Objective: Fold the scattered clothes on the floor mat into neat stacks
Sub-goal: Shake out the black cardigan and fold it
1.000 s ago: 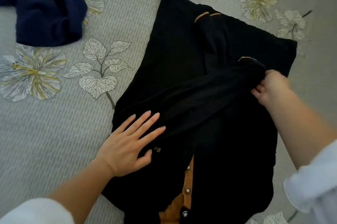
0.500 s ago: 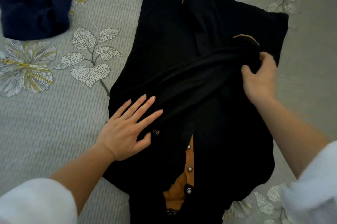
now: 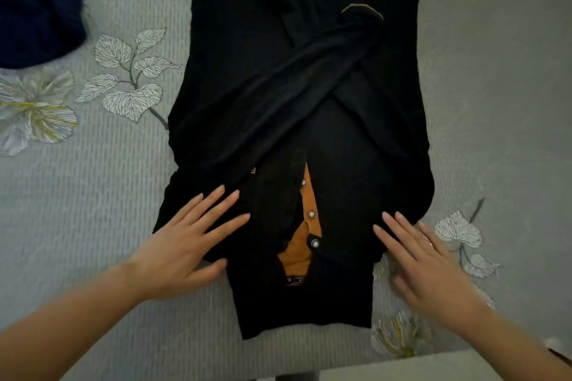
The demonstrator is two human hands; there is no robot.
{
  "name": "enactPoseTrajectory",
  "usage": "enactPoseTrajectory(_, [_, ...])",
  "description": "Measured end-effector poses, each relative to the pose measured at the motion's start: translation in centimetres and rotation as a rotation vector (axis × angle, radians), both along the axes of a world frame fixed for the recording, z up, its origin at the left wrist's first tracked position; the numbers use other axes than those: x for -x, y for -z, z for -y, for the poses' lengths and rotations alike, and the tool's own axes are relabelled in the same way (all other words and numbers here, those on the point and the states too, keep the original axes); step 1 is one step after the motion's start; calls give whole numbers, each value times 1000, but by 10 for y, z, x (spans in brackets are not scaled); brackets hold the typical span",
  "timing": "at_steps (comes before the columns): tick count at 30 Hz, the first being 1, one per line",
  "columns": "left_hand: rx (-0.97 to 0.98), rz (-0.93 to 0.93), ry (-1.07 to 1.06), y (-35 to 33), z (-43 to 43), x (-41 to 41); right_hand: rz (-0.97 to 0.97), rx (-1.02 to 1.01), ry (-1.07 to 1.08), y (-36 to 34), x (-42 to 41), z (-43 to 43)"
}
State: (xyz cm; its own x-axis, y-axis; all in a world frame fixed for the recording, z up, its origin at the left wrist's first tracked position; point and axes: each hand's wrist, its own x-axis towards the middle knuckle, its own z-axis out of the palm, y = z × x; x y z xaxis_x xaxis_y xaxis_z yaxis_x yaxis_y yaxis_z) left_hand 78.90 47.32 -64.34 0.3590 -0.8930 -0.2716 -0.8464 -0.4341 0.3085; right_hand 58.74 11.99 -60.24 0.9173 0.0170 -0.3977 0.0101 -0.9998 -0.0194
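The black shirt (image 3: pixel 356 139) is lying flat on the floor mat (image 3: pixel 93 194), stretching away from the fingers toward the far side. Its two long sleeves are lying crossed over its middle. One sleeve (image 3: pixel 278 92) is running from just past the left fingers up to the far right. The other sleeve (image 3: pixel 288 2) is coming down from the far end and going under it. Between the two hands an orange strip (image 3: pixel 309 198) is showing at the open neck, with small round buttons (image 3: pixel 311 214) on it. The collar (image 3: pixel 309 312) is lying closest to the person, a little nearer than the fingertips.

The left hand (image 3: pixel 182 244) is resting flat on the near left part of the shirt. Its fingers (image 3: pixel 216 210) are straight and spread apart, holding nothing. The right hand (image 3: pixel 433 269) is lying at the near right edge of the shirt. Its fingers (image 3: pixel 393 225) are straight and apart too, with the tips touching the black cloth. This hand is looking blurry, so I cannot tell how hard it is pressing.

A dark blue piece of clothing (image 3: pixel 37 9) is lying bunched up far off to the left, well apart from the shirt. The mat is grey, with leaf pictures (image 3: pixel 130 71) and a flower picture (image 3: pixel 34 108) past the left fingers. More leaves (image 3: pixel 458 229) are showing just beside the right fingers. A pale strip (image 3: pixel 433 365) is running under the right arm; I cannot tell what it is.
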Motion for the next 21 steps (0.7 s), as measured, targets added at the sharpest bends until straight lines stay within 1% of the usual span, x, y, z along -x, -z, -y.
enactPoseTrajectory(1, [-22,8,58,-2,-10,6,15,11,-6,0,0,0])
enactPoseTrajectory(3, [-64,54,95,-6,-16,8,75,6,-7,3,-12,-2])
enactPoseTrajectory(5, [-74,121,65,-15,-5,6,116,2,28,9,-33,-3])
enactPoseTrajectory(7, [-60,169,21,-19,15,1,105,17,131,13,-57,-5])
enactPoseTrajectory(8, [-59,163,-10,-19,26,-1,89,32,197,14,-66,-6])
enactPoseTrajectory(9, [-61,133,-59,-18,37,-4,67,44,253,17,-72,-6])
enactPoseTrajectory(11, [-88,-7,-227,-16,57,-5,65,20,317,15,-82,-4])
enactPoseTrajectory(13, [-43,-146,-392,-19,71,-3,94,-145,411,5,-86,3])
enactPoseTrajectory(15, [52,-244,-490,-31,74,6,87,-281,462,-6,-79,10])
enactPoseTrajectory(17, [56,-274,-510,-44,70,22,23,-344,464,-17,-59,14])
enactPoseTrajectory(19, [-7,-309,-487,-57,62,47,-42,-414,470,-27,-30,13])
enactPoseTrajectory(21, [-63,-400,-450,-69,53,73,-140,-495,473,-35,0,10])
